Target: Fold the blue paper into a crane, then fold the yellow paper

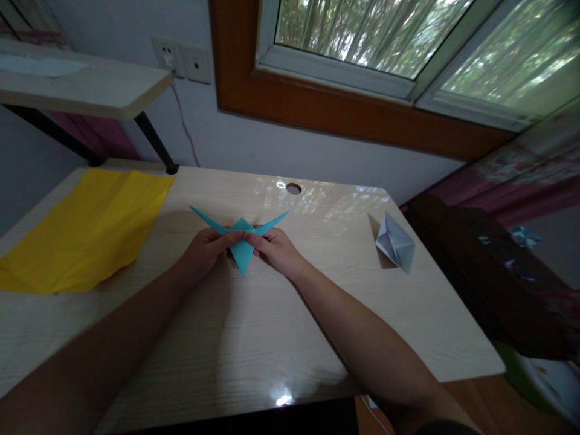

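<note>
Pale wood-grain laminate covers the desk (254, 326), glossy enough to throw back patches of light from the window (408, 42) above it, and a small round hole (293, 188) is cut through the top near the back edge. At the middle of the desk, a little toward the wall, both hands meet on a folded piece of teal paper (241, 238): it is crisp and flat-creased, with two long thin points spreading left and right like wings and a broader triangular point hanging down toward the person. The left hand (205, 249) comes in from the lower left with the forearm stretched long over the desk, its thumb and fingertips closed narrowly on the left side of the fold at the centre. The right hand (277, 249) mirrors it from the lower right, knuckles up, thumb and forefinger pinched on the right side of the same fold, so the fingertips of the two hands nearly touch. Whether the paper's lower tip rests on the desk or sits just above it I cannot tell. Off to the left lies a large yellow sheet (86, 226), soft-looking, creased and slightly rumpled. Well to the right, near the desk's edge, stands a small white folded paper shape (396, 243) with sharp, faceted sides.
</note>
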The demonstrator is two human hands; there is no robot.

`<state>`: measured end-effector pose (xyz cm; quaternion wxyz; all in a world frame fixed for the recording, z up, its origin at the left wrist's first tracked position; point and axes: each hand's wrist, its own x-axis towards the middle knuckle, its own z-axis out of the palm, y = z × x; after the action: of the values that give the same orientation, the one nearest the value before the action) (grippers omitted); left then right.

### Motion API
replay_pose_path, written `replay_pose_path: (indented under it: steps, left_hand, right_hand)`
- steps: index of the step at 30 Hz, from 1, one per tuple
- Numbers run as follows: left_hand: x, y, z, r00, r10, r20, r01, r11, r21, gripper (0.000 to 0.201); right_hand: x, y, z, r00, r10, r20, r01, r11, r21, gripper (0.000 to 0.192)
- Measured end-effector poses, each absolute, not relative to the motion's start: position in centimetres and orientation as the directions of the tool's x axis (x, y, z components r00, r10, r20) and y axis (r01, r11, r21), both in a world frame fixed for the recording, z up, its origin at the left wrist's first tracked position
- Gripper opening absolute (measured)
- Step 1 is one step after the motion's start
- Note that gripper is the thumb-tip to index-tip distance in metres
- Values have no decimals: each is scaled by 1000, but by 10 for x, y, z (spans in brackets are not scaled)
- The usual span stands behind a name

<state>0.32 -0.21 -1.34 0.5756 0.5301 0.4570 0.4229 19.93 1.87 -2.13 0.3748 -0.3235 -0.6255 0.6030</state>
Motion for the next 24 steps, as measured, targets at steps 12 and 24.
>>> replay_pose_path:
  steps: [12,24]
  left_hand:
    - [3,-4,-10,254,965,-57,-12,62,998,31]
    - [5,-7,-2,324,937,-132,108,102,989,46]
  right_hand:
    - [197,16,-20,-500,861,91,-83,57,-995,47]
    - [197,10,-11,-591,807,10,-141,-91,-986,51]
